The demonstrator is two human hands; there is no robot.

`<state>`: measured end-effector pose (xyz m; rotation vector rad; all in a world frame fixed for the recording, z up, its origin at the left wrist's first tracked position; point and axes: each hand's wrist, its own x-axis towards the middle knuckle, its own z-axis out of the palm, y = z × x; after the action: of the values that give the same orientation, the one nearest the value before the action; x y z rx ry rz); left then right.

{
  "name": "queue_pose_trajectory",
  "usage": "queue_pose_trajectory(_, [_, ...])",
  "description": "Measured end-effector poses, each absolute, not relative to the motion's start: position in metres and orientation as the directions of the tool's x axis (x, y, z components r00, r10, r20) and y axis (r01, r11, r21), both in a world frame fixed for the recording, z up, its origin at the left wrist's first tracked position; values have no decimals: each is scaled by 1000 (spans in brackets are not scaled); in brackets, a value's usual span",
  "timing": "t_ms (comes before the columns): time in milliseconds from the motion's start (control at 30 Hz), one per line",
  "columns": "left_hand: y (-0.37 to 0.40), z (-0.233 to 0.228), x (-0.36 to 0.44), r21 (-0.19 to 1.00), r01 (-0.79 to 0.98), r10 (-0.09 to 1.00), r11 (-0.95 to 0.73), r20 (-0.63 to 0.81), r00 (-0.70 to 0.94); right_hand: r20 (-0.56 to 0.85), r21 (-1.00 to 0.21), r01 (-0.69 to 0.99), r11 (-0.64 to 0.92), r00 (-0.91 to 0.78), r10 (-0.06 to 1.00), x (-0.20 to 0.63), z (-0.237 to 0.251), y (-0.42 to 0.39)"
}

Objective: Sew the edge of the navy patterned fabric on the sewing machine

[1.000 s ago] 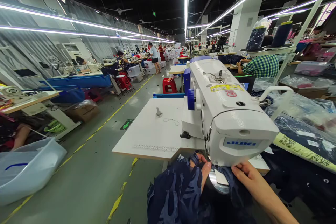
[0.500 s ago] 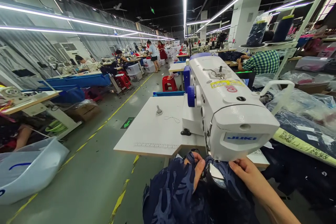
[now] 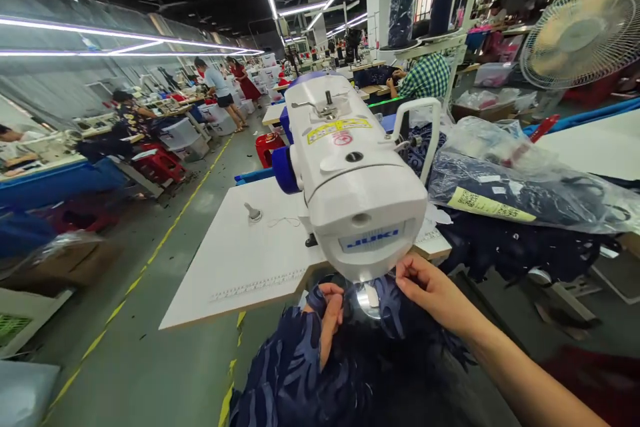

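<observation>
Needle hidden under sewing machine (image 3: pixel 357 180) head. Left hand (image 3: pixel 330 317) half buried in navy fabric (image 3: pixel 300 373). Left foreground blurred.

White bench (image 3: pixel 235 267) carries big white sewing machine (image 3: pixel 350 173). Small metal knob (image 3: pixel 253 213) and thin loose thread (image 3: pixel 283 221) lie on bench top. Printed ruler (image 3: pixel 257 284) runs along front edge.

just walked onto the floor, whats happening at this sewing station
A person sits at a white Juki sewing machine on a white table, working dark navy patterned fabric under the machine's head. The left hand grips a bunched fold of that fabric on the left of the needle area; the right hand pinches its edge just below the head. Clear plastic bags of dark garments lie to the right. Other workers sit at further stations.
</observation>
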<state>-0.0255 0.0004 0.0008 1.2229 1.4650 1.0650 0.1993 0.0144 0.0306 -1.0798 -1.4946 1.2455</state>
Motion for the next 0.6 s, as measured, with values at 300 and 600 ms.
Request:
queue_pose_trajectory(300, [-8, 6, -32, 975, 149, 983, 166, -152, -99, -118, -982, 185, -45, -407, 906, 257, 12, -17])
queue_pose_trajectory(600, [-4, 1, -37, 900, -235, 929, 367, -344, 134, -410, -768, 611, -192, -239, 880, 331, -119, -16])
